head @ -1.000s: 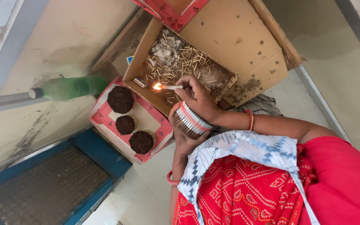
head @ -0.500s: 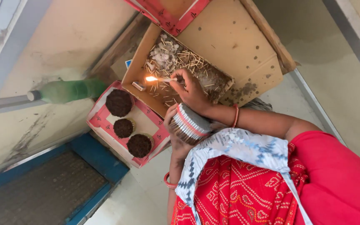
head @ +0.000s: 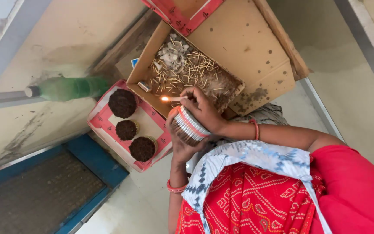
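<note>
From my remote seat I read the scene from the big cardboard box (head: 239, 47) down: it lies open on the floor ahead of the person, its tray littered with loose matchsticks (head: 187, 71). Beside it, toward the green bottle (head: 70, 88), sits a red-edged shallow box (head: 152, 125) carrying three dark round bundles (head: 127, 129). Nearer the body, the left hand (head: 182, 145) is wrapped from below around a banded round bundle (head: 189, 127), closed firmly on it, with the bundle's dark face turned toward the boxes. The right hand (head: 202, 108) rests just above that bundle, fingers pinched shut on a lit match (head: 174, 99). The match's long axis runs roughly level across the view, flame end pointing away from the hand toward the red-edged box, stick end at the fingertips. The flame (small, bright orange) sits just beyond the bundle's upper rim, near but, as far as I can tell, not touching it. The right hand is plainly the nearer one to the flame.
</note>
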